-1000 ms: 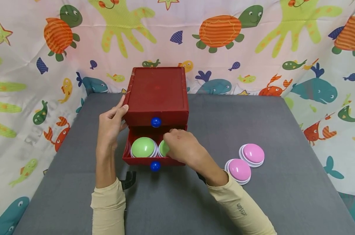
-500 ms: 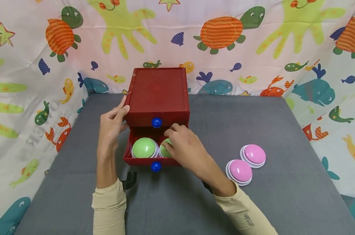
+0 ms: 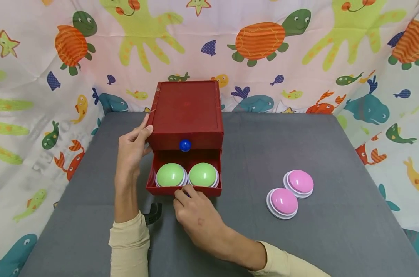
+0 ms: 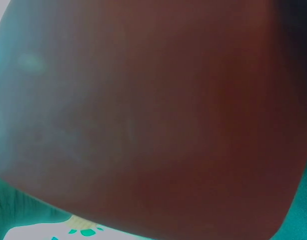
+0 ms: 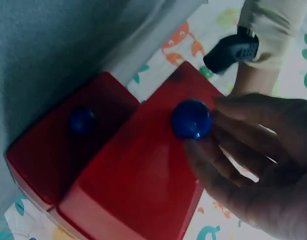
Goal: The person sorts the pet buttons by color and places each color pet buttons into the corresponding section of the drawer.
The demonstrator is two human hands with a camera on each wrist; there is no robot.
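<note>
A red two-drawer box stands on the grey table. Its lower drawer is pulled out and holds two green dome-topped round pieces on white bases, the left green dome beside the right green dome. My left hand rests against the box's left side, fingers fairly straight. In the left wrist view a blurred reddish-brown surface fills most of the picture. My right hand is at the drawer front; in the right wrist view its thumb and fingers pinch the lower blue knob.
Two pink domes on white bases, a farther pink dome and a nearer pink dome, sit on the table to the right. The upper drawer, with its blue knob, is closed. A sea-animal cloth hangs behind and along both sides.
My right hand has left the right green dome and moved down and left to the lower drawer's knob. That dome now shows whole. My left hand stays put.
</note>
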